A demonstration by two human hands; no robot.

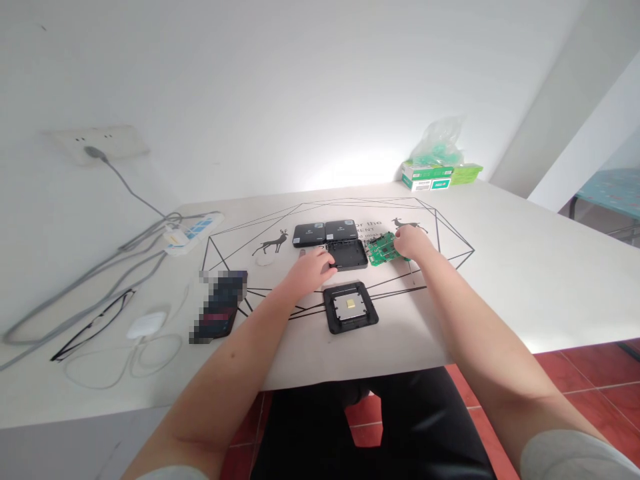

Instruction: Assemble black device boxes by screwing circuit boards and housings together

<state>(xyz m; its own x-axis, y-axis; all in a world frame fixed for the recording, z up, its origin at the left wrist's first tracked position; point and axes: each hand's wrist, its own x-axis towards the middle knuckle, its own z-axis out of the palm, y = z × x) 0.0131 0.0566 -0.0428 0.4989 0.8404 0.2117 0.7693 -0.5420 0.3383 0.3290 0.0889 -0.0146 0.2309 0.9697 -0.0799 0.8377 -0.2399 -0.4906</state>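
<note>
My left hand (311, 268) is closed on the left edge of an open black plastic case (350, 253), whose hollow inside faces up. With bent fingers, my right hand (410, 241) grips the right side of a green circuit board (381, 249), just right of that case. The fingertips partly cover the board's edge. Behind the case lie two closed black boxes, a left one (309, 235) and a right one (341, 231). Nearer to me rests a black square cover (351, 324) with a metal plate (345, 311) and a small yellowish pad on it.
On the left are a phone (220, 310), glasses (93, 325), a white charger with its cable (147, 324) and a power strip (193, 235) with grey cords. Green-and-white boxes (427, 177) under a plastic bag (440, 143) stand at the back right. The white table (515, 280) meets a wall behind.
</note>
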